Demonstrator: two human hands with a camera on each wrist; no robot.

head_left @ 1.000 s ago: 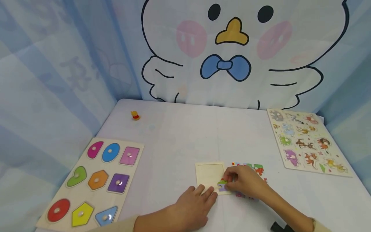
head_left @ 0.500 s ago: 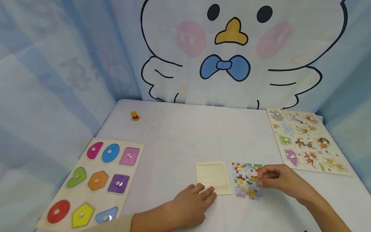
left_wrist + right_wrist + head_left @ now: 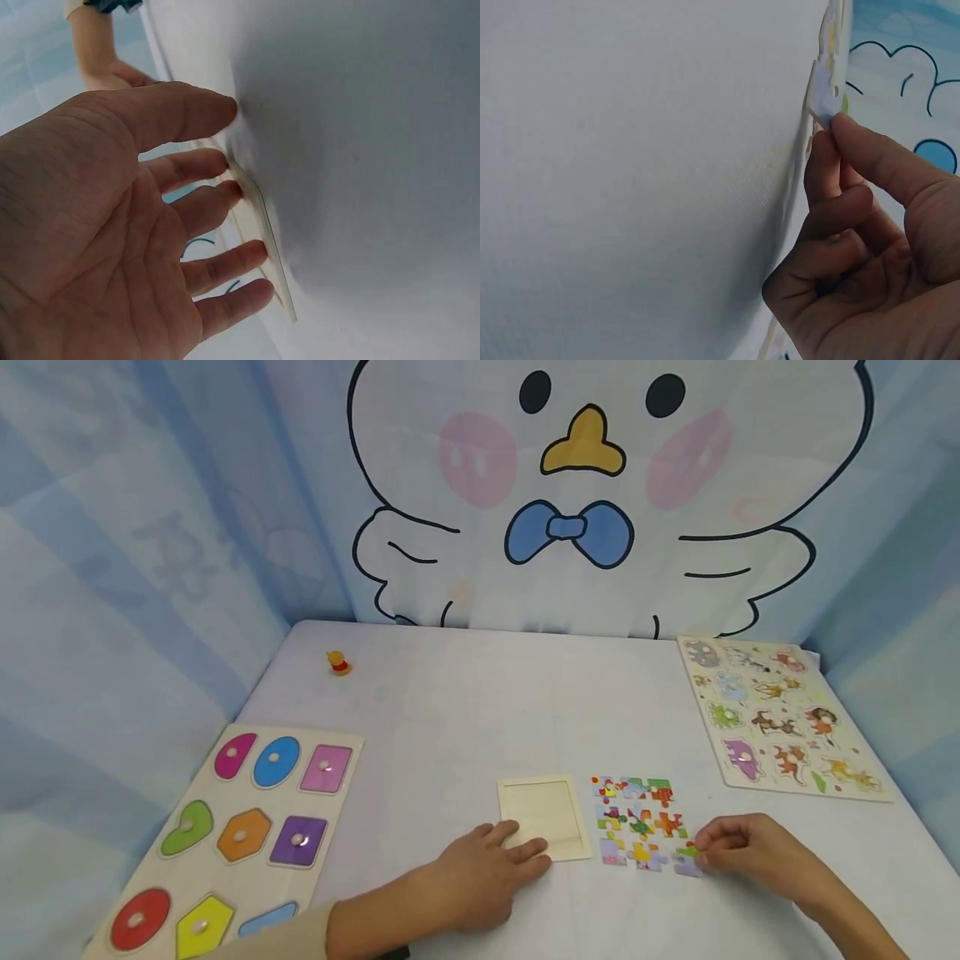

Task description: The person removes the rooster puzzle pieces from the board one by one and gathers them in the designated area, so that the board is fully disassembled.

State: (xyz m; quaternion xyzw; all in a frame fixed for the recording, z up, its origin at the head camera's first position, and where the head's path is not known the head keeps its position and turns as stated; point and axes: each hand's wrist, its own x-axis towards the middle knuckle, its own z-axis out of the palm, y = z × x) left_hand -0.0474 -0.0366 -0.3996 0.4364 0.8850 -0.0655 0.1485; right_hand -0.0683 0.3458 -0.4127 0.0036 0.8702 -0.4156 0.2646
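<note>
A square wooden puzzle tray (image 3: 545, 818) lies bare inside its raised border at the front middle of the table. My left hand (image 3: 483, 872) rests its spread fingertips on the tray's near left edge; in the left wrist view the fingers (image 3: 225, 266) look extended over the tray's rim. To the tray's right, colourful jigsaw pieces (image 3: 640, 821) lie face up in loose rows. My right hand (image 3: 757, 856) pinches a purple and green jigsaw piece (image 3: 686, 862) between thumb and index finger at the group's near right corner. The right wrist view shows that piece (image 3: 825, 94) at the fingertips, tilted.
A board of knobbed shapes (image 3: 243, 837) lies at the left. An animal puzzle board (image 3: 785, 718) occupies the right side. Toward the back left stands a small yellow and red figure (image 3: 338, 662). A printed curtain (image 3: 570, 585) hangs behind the table.
My right hand has carried the purple and green piece from the tray, rightward past the other pieces, to their near right corner. My left hand has stayed at the tray's edge.
</note>
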